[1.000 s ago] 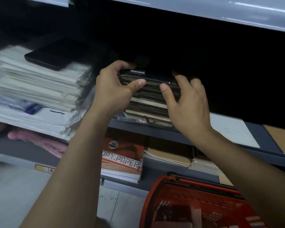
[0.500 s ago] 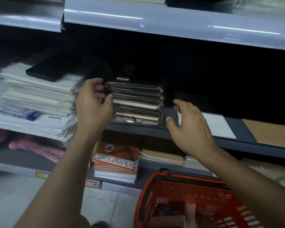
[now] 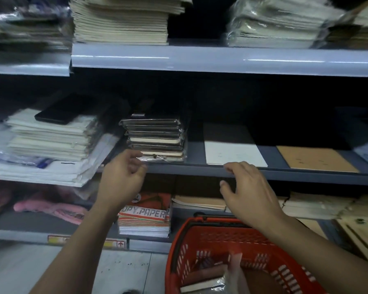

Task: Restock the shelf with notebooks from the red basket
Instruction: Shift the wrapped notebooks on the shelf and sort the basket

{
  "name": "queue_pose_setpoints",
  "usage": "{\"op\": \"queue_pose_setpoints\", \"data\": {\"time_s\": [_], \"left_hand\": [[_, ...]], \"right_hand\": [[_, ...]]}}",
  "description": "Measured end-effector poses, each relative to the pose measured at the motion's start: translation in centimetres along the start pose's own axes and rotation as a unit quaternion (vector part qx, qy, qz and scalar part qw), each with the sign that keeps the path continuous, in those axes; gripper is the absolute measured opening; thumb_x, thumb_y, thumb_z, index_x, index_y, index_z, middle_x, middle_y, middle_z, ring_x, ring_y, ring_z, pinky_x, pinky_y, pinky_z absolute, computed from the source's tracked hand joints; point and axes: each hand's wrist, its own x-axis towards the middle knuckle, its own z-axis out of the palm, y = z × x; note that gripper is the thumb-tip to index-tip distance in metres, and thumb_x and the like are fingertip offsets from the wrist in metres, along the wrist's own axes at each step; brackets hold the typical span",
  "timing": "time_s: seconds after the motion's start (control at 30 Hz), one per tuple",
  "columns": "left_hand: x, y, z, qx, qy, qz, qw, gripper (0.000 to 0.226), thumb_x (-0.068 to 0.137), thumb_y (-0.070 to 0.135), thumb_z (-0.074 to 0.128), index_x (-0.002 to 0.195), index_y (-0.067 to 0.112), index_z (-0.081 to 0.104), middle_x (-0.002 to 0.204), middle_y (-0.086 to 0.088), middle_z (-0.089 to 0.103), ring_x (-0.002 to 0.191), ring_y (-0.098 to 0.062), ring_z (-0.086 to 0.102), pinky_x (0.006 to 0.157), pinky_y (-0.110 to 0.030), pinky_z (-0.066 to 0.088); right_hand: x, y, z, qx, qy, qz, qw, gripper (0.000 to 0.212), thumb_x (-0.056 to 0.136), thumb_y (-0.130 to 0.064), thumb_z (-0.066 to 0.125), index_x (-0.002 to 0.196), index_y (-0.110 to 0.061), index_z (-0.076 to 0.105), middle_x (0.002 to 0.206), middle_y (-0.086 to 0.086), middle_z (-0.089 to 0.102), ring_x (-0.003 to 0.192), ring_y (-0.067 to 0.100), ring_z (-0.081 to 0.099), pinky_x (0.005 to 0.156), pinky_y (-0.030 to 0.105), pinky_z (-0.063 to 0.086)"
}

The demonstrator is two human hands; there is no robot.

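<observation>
A stack of dark, plastic-wrapped notebooks (image 3: 155,137) stands on the middle shelf (image 3: 200,169). My left hand (image 3: 123,177) hovers just below and in front of the stack, fingers loosely curled, holding nothing. My right hand (image 3: 246,187) hangs in front of the shelf edge to the right of the stack, fingers relaxed and empty. The red basket (image 3: 225,251) sits on the floor at lower right with a few wrapped notebooks (image 3: 202,285) in its bottom.
A tall pile of white paper pads (image 3: 51,136) with a black item on top fills the shelf at left. A white sheet (image 3: 232,153) and a brown sheet (image 3: 314,159) lie flat to the right. Copy paper packs (image 3: 145,215) and brown pads occupy the shelf below.
Both hands have let go of the notebook stack and drawn back and down from it. The view has tilted up, showing the upper shelf.
</observation>
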Motion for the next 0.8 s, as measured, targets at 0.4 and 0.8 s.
{"op": "queue_pose_setpoints", "data": {"time_s": [0.4,0.8], "left_hand": [[-4.3,2.4,1.9,0.037,-0.079,0.029,0.996,0.03,0.089,0.031,0.07,0.119,0.026,0.065,0.096,0.015,0.065,0.085,-0.005,0.064,0.078,-0.04,0.059],[-7.2,4.7,6.3,0.083,-0.187,0.084,0.975,0.036,0.093,0.031,0.065,0.128,0.026,0.061,0.108,0.011,0.062,0.096,-0.004,0.059,0.086,-0.032,0.055]], "right_hand": [[-4.1,2.7,-3.5,-0.009,0.009,0.02,1.0,0.043,0.098,-0.038,0.057,0.138,-0.022,0.056,0.128,-0.006,0.06,0.124,0.014,0.05,0.096,0.032,0.047],[-6.3,5.6,-2.6,-0.009,-0.024,0.048,0.999,0.046,0.098,-0.038,0.056,0.141,-0.023,0.054,0.131,-0.006,0.059,0.124,0.013,0.05,0.096,0.031,0.048]]}}
